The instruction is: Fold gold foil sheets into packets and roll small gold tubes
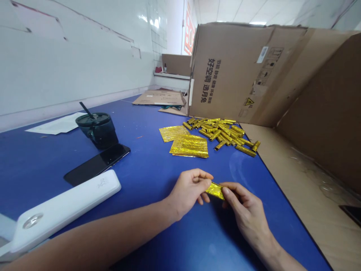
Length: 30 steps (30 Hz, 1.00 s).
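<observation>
Between my two hands is a narrow strip of folded gold foil paper (215, 191), held just above the blue table. My left hand (189, 190) pinches its left end between thumb and fingers. At the right end, my right hand (246, 206) grips it the same way, with some fingers hidden behind. Beyond my hands lie flat sheets of gold foil paper (189, 145) in two overlapping stacks. To their right is a loose heap of rolled or folded gold foil pieces (222, 131), several of them showing open, hollow ends.
A long white device (67, 210) lies at the left, near a black phone (97, 164) and a dark green lidded cup with a straw (98, 130). White paper (56, 123) rests by the wall. A large cardboard box (234, 71) walls off the back right; flattened cardboard (159, 98) lies behind.
</observation>
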{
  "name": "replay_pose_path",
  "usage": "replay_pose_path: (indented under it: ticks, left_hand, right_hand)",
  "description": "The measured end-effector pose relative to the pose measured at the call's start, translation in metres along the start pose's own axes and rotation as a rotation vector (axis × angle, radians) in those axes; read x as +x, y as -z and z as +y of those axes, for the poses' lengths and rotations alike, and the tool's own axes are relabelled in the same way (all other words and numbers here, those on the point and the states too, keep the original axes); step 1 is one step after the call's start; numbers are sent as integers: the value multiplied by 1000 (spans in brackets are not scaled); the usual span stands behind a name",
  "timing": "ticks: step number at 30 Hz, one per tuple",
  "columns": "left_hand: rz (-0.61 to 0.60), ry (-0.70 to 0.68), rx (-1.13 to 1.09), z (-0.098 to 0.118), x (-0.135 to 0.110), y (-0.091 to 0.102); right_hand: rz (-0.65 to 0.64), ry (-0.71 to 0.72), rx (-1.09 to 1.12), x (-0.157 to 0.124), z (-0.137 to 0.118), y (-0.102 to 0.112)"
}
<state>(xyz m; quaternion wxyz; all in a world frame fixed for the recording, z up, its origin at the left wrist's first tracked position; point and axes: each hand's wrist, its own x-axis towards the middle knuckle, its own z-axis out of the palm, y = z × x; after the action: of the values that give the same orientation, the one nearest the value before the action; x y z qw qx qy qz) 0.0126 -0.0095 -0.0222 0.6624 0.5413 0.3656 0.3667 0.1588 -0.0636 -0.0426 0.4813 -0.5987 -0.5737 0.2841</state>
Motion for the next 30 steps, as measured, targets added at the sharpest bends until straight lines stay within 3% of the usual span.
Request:
replay_pose_path:
  ticks: [4,7,11,18,30]
  left_hand:
    - [-11,14,-45,-2,1,0]
    - [14,26,-73,-2,1,-1]
    - [-7,31,-103,-2,-2,-3]
    - [-18,77,-125,1,-5,-6]
    - [-50,5,50,-5,-14,-8]
  right_hand:
    - [56,41,-12,1,2,1]
    - [123,248,-120,-1,1,1]
    - [84,425,-253,-3,-1,1]
    - [68,486,-370,-3,-1,3]
    - [102,556,-553,-10,-11,0]
